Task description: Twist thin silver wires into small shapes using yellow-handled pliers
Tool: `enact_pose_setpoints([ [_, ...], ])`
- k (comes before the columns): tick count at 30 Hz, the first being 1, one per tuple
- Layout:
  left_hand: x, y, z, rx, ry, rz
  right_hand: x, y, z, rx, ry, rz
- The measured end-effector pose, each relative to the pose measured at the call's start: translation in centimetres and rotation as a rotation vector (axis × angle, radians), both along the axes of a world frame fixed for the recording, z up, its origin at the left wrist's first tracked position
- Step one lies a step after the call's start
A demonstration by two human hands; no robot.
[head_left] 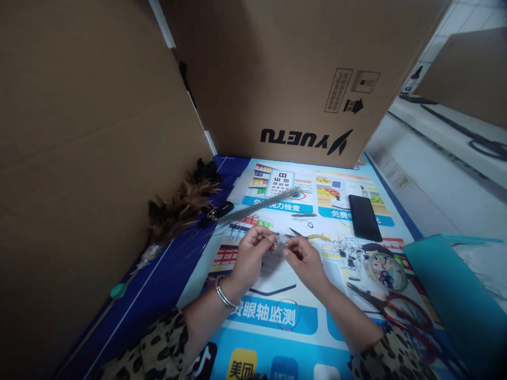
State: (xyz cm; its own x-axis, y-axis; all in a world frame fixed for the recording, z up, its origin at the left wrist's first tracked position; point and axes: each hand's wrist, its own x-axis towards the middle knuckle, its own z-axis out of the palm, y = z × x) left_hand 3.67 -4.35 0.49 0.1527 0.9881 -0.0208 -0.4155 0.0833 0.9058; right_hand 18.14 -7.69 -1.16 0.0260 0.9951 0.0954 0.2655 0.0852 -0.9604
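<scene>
- Left hand (252, 257) and right hand (306, 262) are pinching a clear piece (281, 246) between them, fingertips closely drawn in.
- Wires (264, 203) are lying beyond the grip.
- Red scissors (383, 306) are lying to its right.

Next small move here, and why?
I'd steady the left hand and make a slight adjustment with the right hand: both pinch at a small clear piece, its details too small to tell. The yellow-handled tool and red-handled scissors lie unheld, so finger work probably comes first.
</scene>
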Motion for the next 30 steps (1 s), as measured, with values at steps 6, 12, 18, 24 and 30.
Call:
enact_pose_setpoints([
  [6,-0.05,0.09,-0.10,-0.014,-0.006,-0.023,-0.01,0.14,0.41,-0.024,0.149,0.071],
  [12,-0.13,0.12,-0.11,-0.015,0.000,-0.037,0.19,0.18,0.04,-0.061,0.116,0.130],
  [18,-0.13,0.11,0.02,-0.021,0.001,-0.032,0.16,0.20,-0.26,-0.059,0.119,0.111],
  [24,-0.05,0.06,0.18,-0.043,-0.025,-0.055,-0.23,0.14,0.33,-0.069,0.131,0.053],
  [30,-0.01,-0.02,0.24,-0.070,-0.040,-0.059,-0.32,0.22,0.53,-0.081,0.163,0.030],
])
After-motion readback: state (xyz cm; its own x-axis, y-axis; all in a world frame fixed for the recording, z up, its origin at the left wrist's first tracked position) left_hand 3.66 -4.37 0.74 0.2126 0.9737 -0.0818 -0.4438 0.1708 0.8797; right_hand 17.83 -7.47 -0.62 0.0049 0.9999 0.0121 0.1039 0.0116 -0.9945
